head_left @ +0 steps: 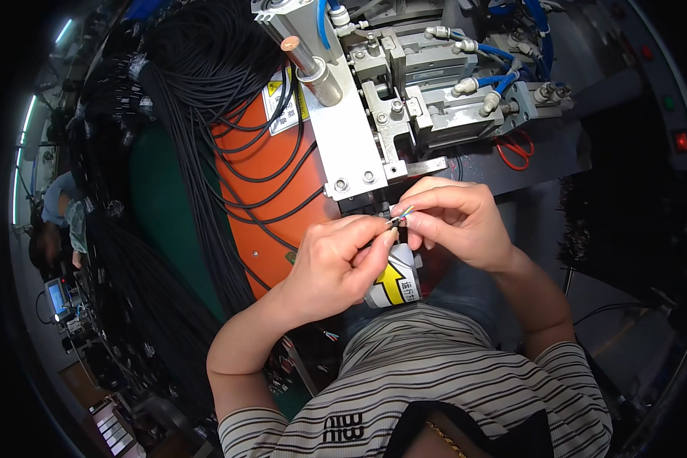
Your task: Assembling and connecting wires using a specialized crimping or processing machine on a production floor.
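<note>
Currently, your left hand (334,258) pinches the dark cable end (394,223), your right hand (464,223) its coloured wires (407,212), which slant away toward the right.

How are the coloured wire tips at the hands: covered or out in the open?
Out in the open: the coloured wire tips show between the right hand's thumb and forefinger.

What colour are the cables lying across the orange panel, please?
The cables are black, clearest in the head view.
</note>
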`<state>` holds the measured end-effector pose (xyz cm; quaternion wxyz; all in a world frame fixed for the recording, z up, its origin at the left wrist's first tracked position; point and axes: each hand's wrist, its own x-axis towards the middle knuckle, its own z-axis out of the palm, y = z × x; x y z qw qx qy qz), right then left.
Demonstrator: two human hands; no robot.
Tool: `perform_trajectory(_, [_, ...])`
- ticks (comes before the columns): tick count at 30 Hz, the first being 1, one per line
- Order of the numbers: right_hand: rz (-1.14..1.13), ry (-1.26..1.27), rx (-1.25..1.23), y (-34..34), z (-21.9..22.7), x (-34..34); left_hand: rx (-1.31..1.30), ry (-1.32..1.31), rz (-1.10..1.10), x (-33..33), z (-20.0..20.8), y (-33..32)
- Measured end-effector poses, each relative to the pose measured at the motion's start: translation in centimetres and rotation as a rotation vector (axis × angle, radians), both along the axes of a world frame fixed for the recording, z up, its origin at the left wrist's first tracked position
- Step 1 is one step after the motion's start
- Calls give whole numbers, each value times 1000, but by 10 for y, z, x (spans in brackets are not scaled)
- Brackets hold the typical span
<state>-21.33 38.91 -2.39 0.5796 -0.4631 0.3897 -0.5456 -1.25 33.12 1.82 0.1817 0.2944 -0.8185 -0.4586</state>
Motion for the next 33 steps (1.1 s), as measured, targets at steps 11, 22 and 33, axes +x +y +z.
perform_trajectory(11, [-194,1171,-401,-3,17,8,-759,-288,-62,2,-2,9])
perform_trajectory(22, [-213,1046,-377,2,5,9,-596,-250,-48,3,1,6])
perform_trajectory(33, [-136,1159,-344,0,13,6,-713,-371,-177,-5,11,8])
